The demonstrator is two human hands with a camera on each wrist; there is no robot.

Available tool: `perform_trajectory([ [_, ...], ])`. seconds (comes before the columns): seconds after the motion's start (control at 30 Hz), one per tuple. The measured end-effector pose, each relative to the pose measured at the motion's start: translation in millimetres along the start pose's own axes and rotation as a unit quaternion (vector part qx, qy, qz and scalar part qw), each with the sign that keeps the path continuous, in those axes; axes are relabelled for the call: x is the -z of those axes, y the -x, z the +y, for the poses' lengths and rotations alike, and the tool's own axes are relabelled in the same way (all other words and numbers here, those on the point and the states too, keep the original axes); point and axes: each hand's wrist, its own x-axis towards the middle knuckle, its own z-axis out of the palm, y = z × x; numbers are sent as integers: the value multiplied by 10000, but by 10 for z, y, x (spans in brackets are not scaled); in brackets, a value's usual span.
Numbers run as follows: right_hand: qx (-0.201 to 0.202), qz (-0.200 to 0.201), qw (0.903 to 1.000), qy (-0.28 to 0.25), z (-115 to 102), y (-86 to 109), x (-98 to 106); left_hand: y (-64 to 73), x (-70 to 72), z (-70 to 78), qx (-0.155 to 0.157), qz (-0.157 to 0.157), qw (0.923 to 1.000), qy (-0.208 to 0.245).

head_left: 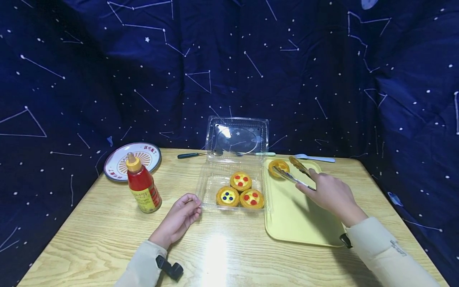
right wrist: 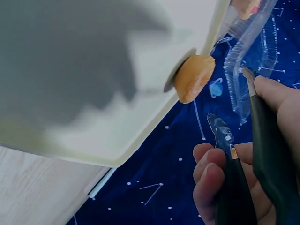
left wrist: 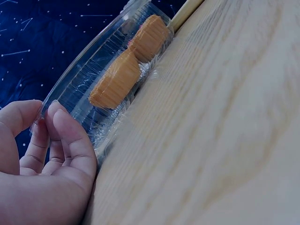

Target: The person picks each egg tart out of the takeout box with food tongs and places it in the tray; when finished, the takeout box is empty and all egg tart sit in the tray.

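My left hand point(head_left: 181, 215) pinches the near left corner of a clear plastic clamshell box point(head_left: 208, 179) between thumb and fingers. The box's lid point(head_left: 236, 137) stands up at the back. Inside are three toy egg tarts: two with red dots point(head_left: 241, 181) and one with blue dots point(head_left: 228, 196). My right hand point(head_left: 333, 195) grips metal tongs point(head_left: 292, 179) by their dark handles point(right wrist: 269, 150). The tongs' arms are spread above another tart point(head_left: 277, 164), which sits at the far left corner of the yellow tray point(head_left: 297, 219). In the right wrist view, the tips are apart from that tart.
A red squeeze bottle point(head_left: 143, 187) with a yellow cap stands on the left, before a patterned plate point(head_left: 118, 159). Along the table's back edge lie a dark-handled utensil point(head_left: 188, 155), a pale green handle point(head_left: 269, 154) and a light blue fork point(head_left: 317, 158). A starry curtain point(head_left: 229, 59) hangs behind.
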Motion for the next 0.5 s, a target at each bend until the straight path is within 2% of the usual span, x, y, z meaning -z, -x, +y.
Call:
perform_trajectory([
  [0.23, 56, 64, 9999, -58, -89, 53, 100, 1, 15, -9, -61, -32, 10000, 37],
  [0.5, 385, 258, 9989, -54, -218, 151, 157, 4, 4, 0, 8, -47, 10000, 8],
])
